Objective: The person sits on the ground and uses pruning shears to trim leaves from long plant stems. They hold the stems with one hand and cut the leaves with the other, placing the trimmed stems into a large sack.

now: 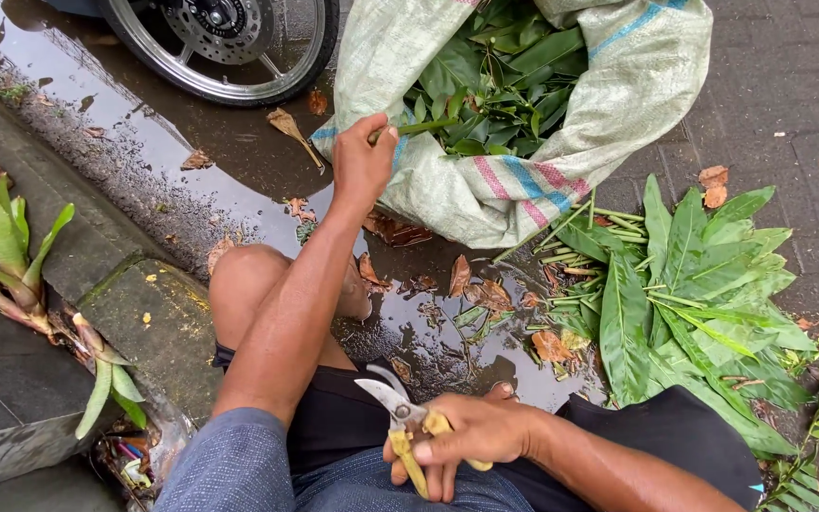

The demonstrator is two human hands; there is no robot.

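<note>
Left hand (362,161): closed around a green stem (421,126), arm stretched forward to the mouth of the sack (485,194). The stem is thin, straight and leafless where visible; its far end is lost among the leaves in the sack.

Right hand (471,438): wrapped around the yellow handles of a pair of shears (400,417), resting near the lap. Blades stand slightly apart, tips pointing toward the left arm.

Sack: woven, pale, with pink and blue stripes; slumped open on its side, packed with broad green leaves.

Cut leaves (689,294): a loose pile on the paving just right of the sack, long and glossy with pale midribs.

Ground: wet, puddled, scattered with brown dead leaves. Wheel (225,43) parked beyond.

Risks, as judged: the open blades sit close to the left forearm and bare knee, so a careless swing could nick skin; wet handles may slip; a hard tug could snap the stem.
</note>
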